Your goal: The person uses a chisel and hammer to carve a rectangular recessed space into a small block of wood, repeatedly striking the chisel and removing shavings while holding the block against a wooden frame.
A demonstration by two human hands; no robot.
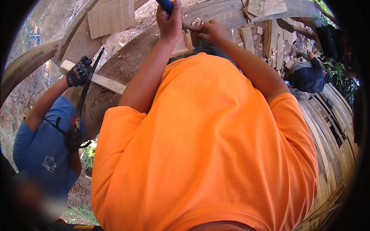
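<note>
L hand (169,21) is gripping blue round handle (165,5).
R hand (216,33) is pinching thin brown rod (193,29) (both nr pale squarish wood block (187,41)).

Left: black-gloved co-worker in blue shirt (50,134), gripping long dark-bladed tool (83,93). Right: second person in dark top (309,77) near green foliage (340,79); long planks (325,154) alongside.

An outdoor woodworking site: bare earth (29,82), curved beams (29,59) and a gloved co-worker (44,119) with a long blade (87,85) lie left of the left hand (169,21). Chips (197,22) lie between the hands; right of the right hand (215,32) are scattered offcuts (260,30), boards (271,40) and, farther off, long slats (341,163).
</note>
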